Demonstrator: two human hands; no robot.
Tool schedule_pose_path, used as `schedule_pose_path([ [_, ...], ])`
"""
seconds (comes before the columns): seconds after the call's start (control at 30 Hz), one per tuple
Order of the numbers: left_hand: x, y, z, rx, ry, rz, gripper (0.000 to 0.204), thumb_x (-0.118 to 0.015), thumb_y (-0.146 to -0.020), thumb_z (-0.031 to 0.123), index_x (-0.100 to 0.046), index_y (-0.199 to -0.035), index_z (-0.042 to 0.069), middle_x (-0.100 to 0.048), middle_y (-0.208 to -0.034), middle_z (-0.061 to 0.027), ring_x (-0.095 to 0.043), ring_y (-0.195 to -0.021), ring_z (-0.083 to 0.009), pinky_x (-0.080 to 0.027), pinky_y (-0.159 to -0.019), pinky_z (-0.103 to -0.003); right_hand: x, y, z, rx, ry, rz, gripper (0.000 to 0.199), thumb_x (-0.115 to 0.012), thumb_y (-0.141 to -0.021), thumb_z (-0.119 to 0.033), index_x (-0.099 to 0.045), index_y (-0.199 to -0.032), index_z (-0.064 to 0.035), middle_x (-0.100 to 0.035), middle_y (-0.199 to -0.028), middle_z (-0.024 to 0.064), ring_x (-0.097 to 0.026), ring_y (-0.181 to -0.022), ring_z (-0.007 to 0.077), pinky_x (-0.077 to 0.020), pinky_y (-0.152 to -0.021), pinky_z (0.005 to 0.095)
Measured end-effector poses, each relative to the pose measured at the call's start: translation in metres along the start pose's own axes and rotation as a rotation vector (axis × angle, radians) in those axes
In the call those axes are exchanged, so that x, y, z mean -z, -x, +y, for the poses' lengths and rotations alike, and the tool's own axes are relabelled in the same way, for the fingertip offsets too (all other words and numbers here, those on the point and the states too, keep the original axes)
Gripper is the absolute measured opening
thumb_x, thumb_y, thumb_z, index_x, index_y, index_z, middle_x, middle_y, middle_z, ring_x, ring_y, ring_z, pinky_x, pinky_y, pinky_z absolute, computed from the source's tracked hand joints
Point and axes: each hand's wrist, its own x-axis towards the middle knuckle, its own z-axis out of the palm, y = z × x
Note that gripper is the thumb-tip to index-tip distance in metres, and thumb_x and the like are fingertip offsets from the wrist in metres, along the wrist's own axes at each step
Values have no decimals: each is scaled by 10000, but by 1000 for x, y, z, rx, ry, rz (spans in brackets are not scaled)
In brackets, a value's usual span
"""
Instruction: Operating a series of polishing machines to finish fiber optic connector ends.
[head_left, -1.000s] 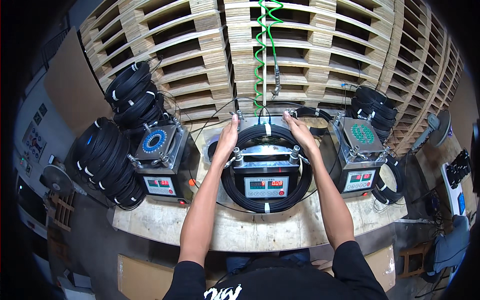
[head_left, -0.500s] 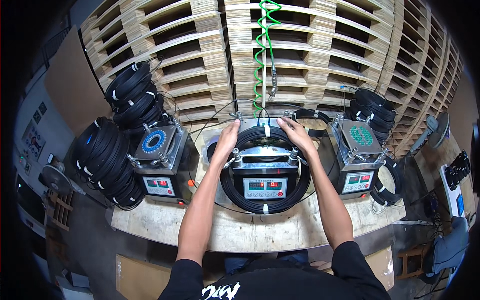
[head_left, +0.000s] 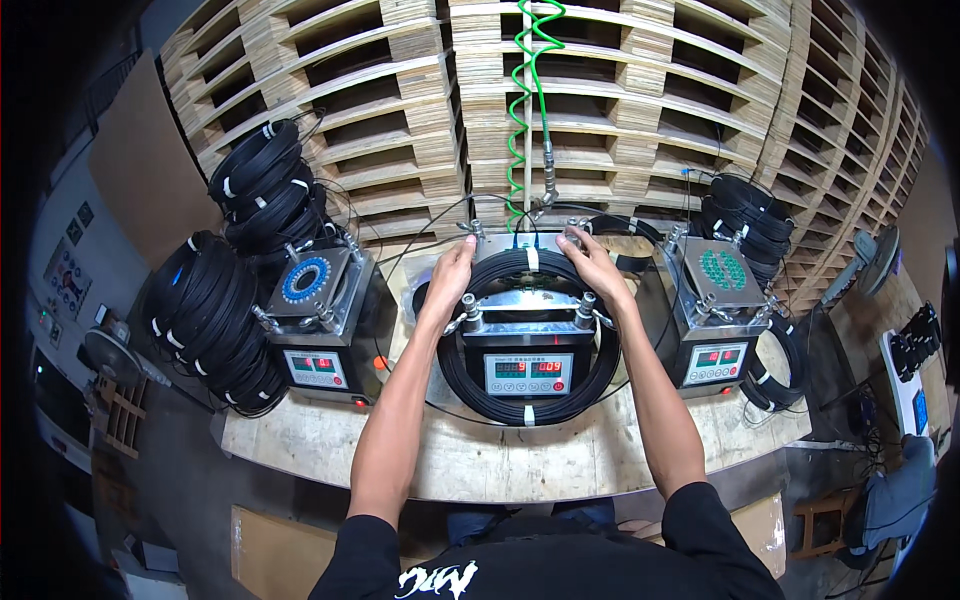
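Note:
A polishing-type machine (head_left: pixel 527 341) with a lit red readout stands in front of me. Around its front hangs a large coil of black cable (head_left: pixel 590 385), tied with white bands, its upper part leaning across the metal plate. My left hand (head_left: pixel 451 276) is at the rear left corner clamp (head_left: pixel 476 230), thumb and fingers closed about it. At the rear right corner clamp (head_left: pixel 574 226), my right hand (head_left: pixel 594 265) is closed in the same way. Most fingertips are partly hidden. Both wrists lie just outside the coil.
Similar machines flank mine: one with a blue ring of connectors (head_left: pixel 306 281), one with green connectors (head_left: pixel 724 270). Stacks of black cable coils (head_left: pixel 205 320) crowd the left. A green spiral air hose (head_left: pixel 518 100) hangs before wooden pallets (head_left: pixel 370 130). A seated person (head_left: pixel 900 490) is far right.
Both hands stay at the rear corners, shifting very slightly. The hanging air nozzle has swung and dropped a little. The readouts have changed.

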Motion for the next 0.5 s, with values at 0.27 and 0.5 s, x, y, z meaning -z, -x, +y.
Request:
schedule_pose_path([
  [0.27,0,1,0,-23,-14,12,616,-427,-1063,524,-655,-1264,-12,-632,-1352,-162,-529,-1319,-259,-353,-1110,-338,0,-2,2,-77,77,26,825,-579,-919,-645,-541,-1419,11,-569,-1400,279,-516,-1353,380,-382,-1128,396],
  [0.5,0,-5,-11,-43,-75,105,643,-452,-1033,516,-609,-1318,-38,-664,-1254,-246,-611,-1223,-327,-431,-1042,-382,0,0,-1,-15,0,32,820,-615,-920,-607,-509,-1441,17,-542,-1419,300,-496,-1369,388,-376,-1129,398],
])
